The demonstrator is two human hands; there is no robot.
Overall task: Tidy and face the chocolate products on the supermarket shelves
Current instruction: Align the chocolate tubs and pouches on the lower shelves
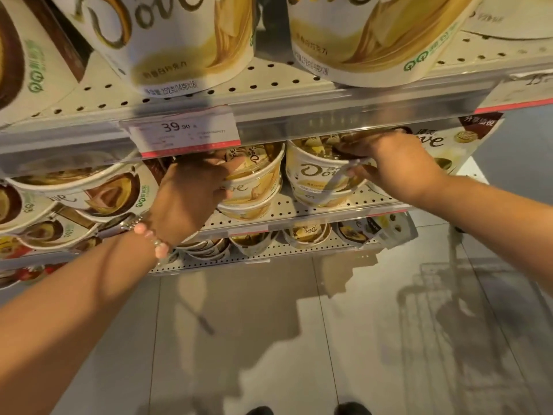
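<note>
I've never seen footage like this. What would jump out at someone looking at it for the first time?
Two bare arms reach in from below: the left hand and right hand each grip a cream Dove tub on the middle shelf, the left tub beside the right tub. Overhead loom two big Dove tubs, with a 39.90 price tag on the shelf edge beneath them.

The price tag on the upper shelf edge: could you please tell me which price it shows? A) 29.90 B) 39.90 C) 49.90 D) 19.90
B: the white price tag, clipped to the shelf rail above the left hand, reads 39 in large digits followed by a smaller 90.
</note>
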